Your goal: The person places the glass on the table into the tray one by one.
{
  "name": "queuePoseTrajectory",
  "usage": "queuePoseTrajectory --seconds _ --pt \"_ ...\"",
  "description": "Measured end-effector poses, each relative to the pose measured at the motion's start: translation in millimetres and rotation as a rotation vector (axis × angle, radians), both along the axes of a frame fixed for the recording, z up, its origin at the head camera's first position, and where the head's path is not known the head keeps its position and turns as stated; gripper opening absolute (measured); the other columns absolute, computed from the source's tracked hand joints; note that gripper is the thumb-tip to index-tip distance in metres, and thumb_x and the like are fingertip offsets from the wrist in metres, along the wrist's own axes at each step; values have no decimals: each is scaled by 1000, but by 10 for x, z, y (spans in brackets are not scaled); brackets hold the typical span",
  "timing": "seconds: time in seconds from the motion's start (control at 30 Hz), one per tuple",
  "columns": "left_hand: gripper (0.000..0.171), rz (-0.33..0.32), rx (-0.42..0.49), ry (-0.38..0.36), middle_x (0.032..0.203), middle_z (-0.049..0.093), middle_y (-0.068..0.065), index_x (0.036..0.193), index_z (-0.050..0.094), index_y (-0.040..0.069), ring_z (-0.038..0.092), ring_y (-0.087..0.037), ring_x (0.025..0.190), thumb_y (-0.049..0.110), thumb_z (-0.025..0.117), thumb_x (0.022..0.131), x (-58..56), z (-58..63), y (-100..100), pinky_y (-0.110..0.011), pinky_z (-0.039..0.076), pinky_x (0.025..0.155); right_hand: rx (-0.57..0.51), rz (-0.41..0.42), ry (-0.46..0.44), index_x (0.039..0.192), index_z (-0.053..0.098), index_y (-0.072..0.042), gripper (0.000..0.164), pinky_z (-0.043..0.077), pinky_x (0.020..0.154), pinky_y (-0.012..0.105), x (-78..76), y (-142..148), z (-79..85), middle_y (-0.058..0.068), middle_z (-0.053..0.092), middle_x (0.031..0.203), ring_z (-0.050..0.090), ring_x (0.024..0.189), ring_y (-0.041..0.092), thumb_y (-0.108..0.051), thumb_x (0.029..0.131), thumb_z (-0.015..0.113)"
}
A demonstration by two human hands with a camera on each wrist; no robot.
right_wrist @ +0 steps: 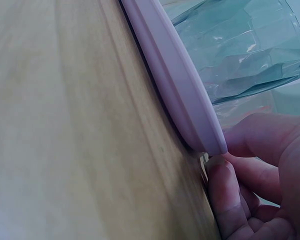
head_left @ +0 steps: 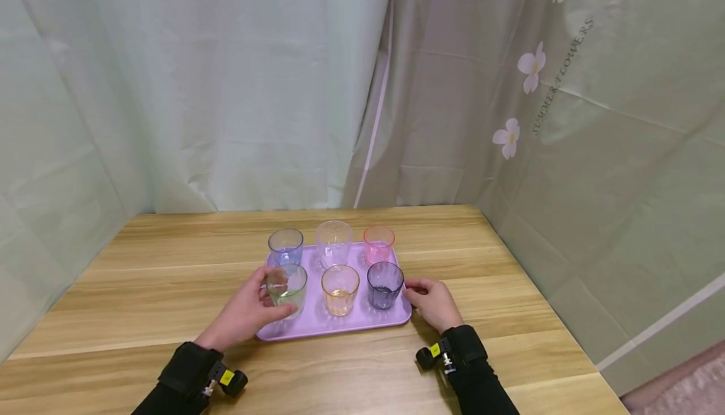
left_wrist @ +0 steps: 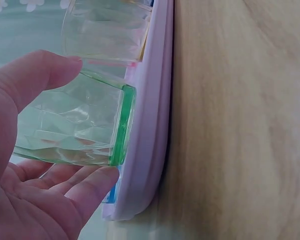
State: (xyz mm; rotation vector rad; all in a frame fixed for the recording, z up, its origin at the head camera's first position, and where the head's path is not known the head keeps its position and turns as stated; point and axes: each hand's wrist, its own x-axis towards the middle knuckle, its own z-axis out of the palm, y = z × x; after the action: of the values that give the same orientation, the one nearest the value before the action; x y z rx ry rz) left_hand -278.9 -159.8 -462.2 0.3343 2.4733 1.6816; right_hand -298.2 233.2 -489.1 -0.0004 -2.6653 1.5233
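A lilac tray lies on the wooden table, carrying several faceted clear tumblers. At its front left corner my left hand grips a green-tinted tumbler. Seen from the left wrist, the thumb is on one side of this tumbler and the fingers on the other; its green base is close to the tray, and whether they touch I cannot tell. My right hand pinches the tray's right edge, thumb and fingers meeting at the rim, beside a dark grey tumbler.
An amber tumbler stands in the tray's front middle. Along the back row are a blue tumbler, a pale pinkish one and a pink one. Pale green curtains hang behind and beside the table.
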Motion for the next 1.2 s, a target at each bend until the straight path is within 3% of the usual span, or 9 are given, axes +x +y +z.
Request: queuePoseTrajectory --seconds 1.07,1.2 --pt "87 10 -20 -19 152 60 -28 157 38 1 64 -42 139 20 91 91 32 -70 16 -37 65 101 -1 -3 -17 124 78 4 26 61 82 29 32 -17 51 14 80 110 74 99 21 -9 101 74" --pt "87 11 -36 -14 153 59 -29 157 38 1 63 -45 140 22 92 91 34 -67 19 -42 65 104 0 -2 -13 124 78 5 26 62 83 30 31 -14 38 15 80 111 75 100 22 -9 101 74"
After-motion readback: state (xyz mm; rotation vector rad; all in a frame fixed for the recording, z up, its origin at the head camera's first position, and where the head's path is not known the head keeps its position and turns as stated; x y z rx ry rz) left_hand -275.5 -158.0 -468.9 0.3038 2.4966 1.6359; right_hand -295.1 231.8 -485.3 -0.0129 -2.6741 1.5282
